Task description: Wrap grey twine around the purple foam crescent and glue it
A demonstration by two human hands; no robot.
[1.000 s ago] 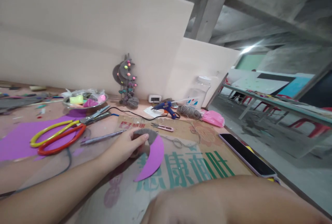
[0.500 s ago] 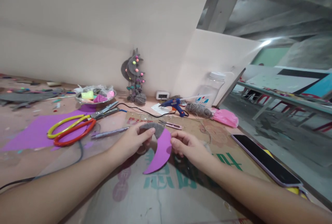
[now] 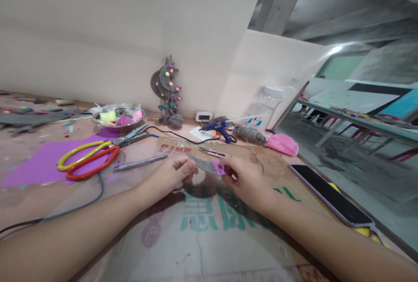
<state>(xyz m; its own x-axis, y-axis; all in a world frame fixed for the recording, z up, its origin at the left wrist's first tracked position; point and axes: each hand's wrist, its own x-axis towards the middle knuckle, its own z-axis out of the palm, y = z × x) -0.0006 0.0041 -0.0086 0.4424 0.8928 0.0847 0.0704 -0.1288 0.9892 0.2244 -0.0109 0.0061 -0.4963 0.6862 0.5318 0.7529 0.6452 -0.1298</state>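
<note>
My left hand (image 3: 183, 172) is closed on the left end of a thin grey curved piece (image 3: 205, 165), just above the cardboard. At its right end a small part of a purple piece (image 3: 218, 167) shows, pinched by my right hand (image 3: 233, 174). Most of the purple piece is out of sight. Snips with pink handles (image 3: 214, 153) lie just behind my hands. Left of them rests a pen (image 3: 140, 162).
Yellow-and-red scissors (image 3: 94, 156) overlap purple sheet (image 3: 42, 162) at left. Behind are a metal bowl (image 3: 119, 129), a moon ornament (image 3: 168, 82), a blue glue gun (image 3: 218, 129), grey yarn (image 3: 250, 135) and a clear bottle (image 3: 266, 105). A phone (image 3: 331, 195) lies right.
The purple piece has turned from a broad upright crescent to a small visible end between my hands. The grey piece now shows stretched from hand to hand. The view has shifted slightly.
</note>
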